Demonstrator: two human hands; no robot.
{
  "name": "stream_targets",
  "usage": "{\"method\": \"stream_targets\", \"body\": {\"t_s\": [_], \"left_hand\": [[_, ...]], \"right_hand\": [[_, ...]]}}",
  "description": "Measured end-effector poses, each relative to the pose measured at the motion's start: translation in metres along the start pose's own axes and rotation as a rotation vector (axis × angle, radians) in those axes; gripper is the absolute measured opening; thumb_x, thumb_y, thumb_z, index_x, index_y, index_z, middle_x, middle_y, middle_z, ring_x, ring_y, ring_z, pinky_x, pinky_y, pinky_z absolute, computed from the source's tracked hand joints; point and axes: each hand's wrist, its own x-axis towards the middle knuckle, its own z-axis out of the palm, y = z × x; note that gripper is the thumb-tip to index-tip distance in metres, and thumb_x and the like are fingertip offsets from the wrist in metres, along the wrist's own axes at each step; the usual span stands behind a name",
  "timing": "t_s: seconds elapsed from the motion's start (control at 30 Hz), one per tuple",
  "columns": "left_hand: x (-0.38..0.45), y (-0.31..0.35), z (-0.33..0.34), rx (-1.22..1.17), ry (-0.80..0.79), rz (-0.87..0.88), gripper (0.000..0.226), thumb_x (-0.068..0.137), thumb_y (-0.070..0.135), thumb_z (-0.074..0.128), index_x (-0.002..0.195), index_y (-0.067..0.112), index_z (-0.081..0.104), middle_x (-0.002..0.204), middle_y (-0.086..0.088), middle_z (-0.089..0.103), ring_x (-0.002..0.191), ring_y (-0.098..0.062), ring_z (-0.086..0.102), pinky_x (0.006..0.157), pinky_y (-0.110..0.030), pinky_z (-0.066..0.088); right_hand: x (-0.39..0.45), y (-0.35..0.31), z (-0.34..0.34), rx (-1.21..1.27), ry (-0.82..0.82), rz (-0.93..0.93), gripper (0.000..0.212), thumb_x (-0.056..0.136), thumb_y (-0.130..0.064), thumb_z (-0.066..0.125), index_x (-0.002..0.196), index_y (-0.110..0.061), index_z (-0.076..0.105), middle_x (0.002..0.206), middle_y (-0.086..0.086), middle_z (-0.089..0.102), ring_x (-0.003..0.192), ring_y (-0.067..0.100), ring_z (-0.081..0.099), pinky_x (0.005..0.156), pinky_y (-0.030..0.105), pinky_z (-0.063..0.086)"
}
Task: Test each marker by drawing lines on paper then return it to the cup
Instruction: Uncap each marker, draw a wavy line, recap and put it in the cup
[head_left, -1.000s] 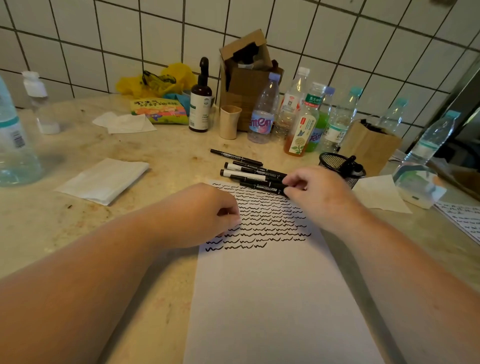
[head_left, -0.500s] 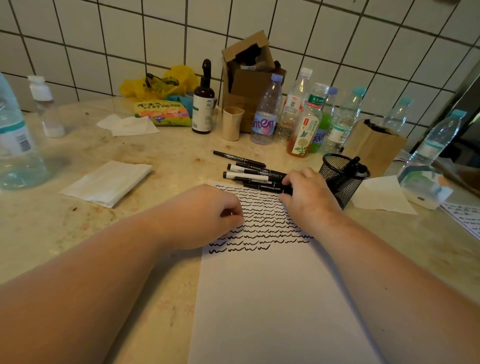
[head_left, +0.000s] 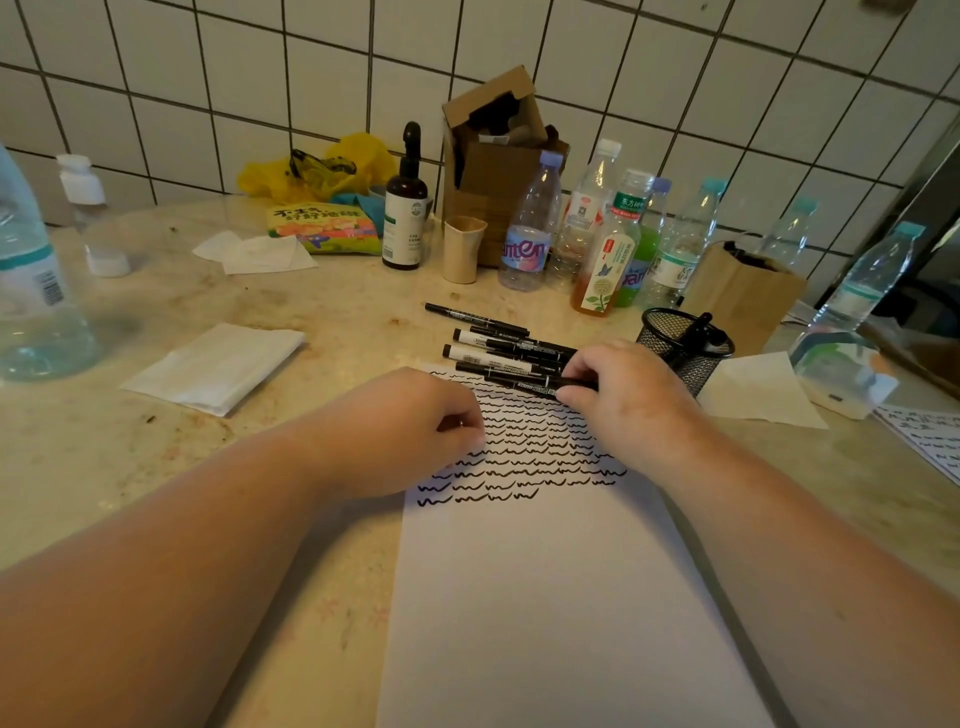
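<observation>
A white sheet of paper (head_left: 545, 597) lies in front of me, its upper part filled with rows of black wavy lines. Several black markers (head_left: 498, 348) lie side by side just beyond its top edge. My right hand (head_left: 623, 400) pinches the nearest black marker (head_left: 530, 385) at its right end, low over the paper's top edge. My left hand (head_left: 410, 431) rests on the paper's left edge with curled fingers and holds nothing. The black mesh cup (head_left: 685, 345) stands right of the markers with one marker inside.
Bottles (head_left: 608, 244), a tan cup (head_left: 462, 249), a brown pump bottle (head_left: 405, 208) and cardboard boxes (head_left: 493, 156) line the tiled wall. Folded tissues (head_left: 218, 366) lie left, another tissue (head_left: 758, 389) right. A large water bottle (head_left: 31, 291) stands far left.
My right hand closed its fingers on the nearest marker's right end and shifted slightly toward me. My left hand stayed on the paper.
</observation>
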Motion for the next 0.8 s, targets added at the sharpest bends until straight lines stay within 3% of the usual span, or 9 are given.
{"method": "stream_targets", "body": {"t_s": [0.1, 0.3, 0.5, 0.63, 0.73, 0.8], "left_hand": [[0.000, 0.001, -0.001, -0.035, 0.068, 0.016, 0.014, 0.096, 0.040, 0.057, 0.104, 0.035, 0.068, 0.090, 0.019, 0.064, 0.081, 0.003, 0.058, 0.068, -0.012, 0.045], [-0.002, 0.006, -0.003, -0.046, 0.077, 0.015, 0.016, 0.092, 0.048, 0.058, 0.101, 0.037, 0.066, 0.087, 0.018, 0.063, 0.079, 0.001, 0.057, 0.062, -0.013, 0.042], [-0.003, 0.012, 0.000, -0.047, 0.007, 0.053, 0.025, 0.089, 0.055, 0.057, 0.106, 0.040, 0.068, 0.092, 0.020, 0.067, 0.082, 0.005, 0.057, 0.065, -0.012, 0.042], [-0.002, 0.016, 0.005, -0.060, -0.012, 0.108, 0.025, 0.089, 0.053, 0.059, 0.106, 0.038, 0.070, 0.086, 0.013, 0.069, 0.076, -0.001, 0.059, 0.064, -0.020, 0.048], [-0.002, 0.017, 0.006, -0.119, -0.007, 0.114, 0.019, 0.089, 0.048, 0.061, 0.099, 0.035, 0.070, 0.080, 0.008, 0.068, 0.071, -0.005, 0.058, 0.064, -0.023, 0.049], [-0.001, 0.018, 0.006, -0.163, -0.022, 0.109, 0.015, 0.092, 0.045, 0.059, 0.091, 0.033, 0.069, 0.077, 0.004, 0.066, 0.065, -0.003, 0.055, 0.058, -0.017, 0.044]], "right_hand": [[-0.024, -0.005, -0.016, 0.168, -0.005, 0.040, 0.004, 0.093, -0.035, 0.069, 0.090, -0.033, 0.068, 0.089, -0.013, 0.062, 0.083, 0.009, 0.057, 0.065, 0.026, 0.038], [-0.049, -0.005, -0.019, 0.643, -0.143, 0.199, 0.013, 0.086, -0.035, 0.077, 0.076, -0.027, 0.077, 0.064, -0.012, 0.068, 0.066, 0.008, 0.059, 0.067, 0.030, 0.042], [-0.057, -0.006, 0.001, 1.151, -0.262, 0.247, 0.020, 0.086, 0.004, 0.069, 0.081, -0.015, 0.065, 0.059, 0.006, 0.062, 0.057, 0.017, 0.054, 0.052, 0.026, 0.043], [-0.063, -0.005, 0.004, 1.348, -0.360, 0.121, 0.010, 0.085, -0.015, 0.067, 0.085, -0.018, 0.077, 0.077, 0.020, 0.072, 0.066, 0.024, 0.065, 0.060, 0.031, 0.053], [-0.062, -0.005, 0.006, 1.430, -0.341, 0.093, 0.031, 0.094, -0.035, 0.061, 0.092, -0.010, 0.079, 0.083, 0.023, 0.073, 0.072, 0.027, 0.068, 0.065, 0.033, 0.055], [-0.061, -0.003, 0.009, 1.410, -0.266, 0.089, 0.032, 0.096, -0.030, 0.057, 0.087, -0.009, 0.080, 0.074, 0.016, 0.070, 0.068, 0.023, 0.065, 0.061, 0.029, 0.052]]}}
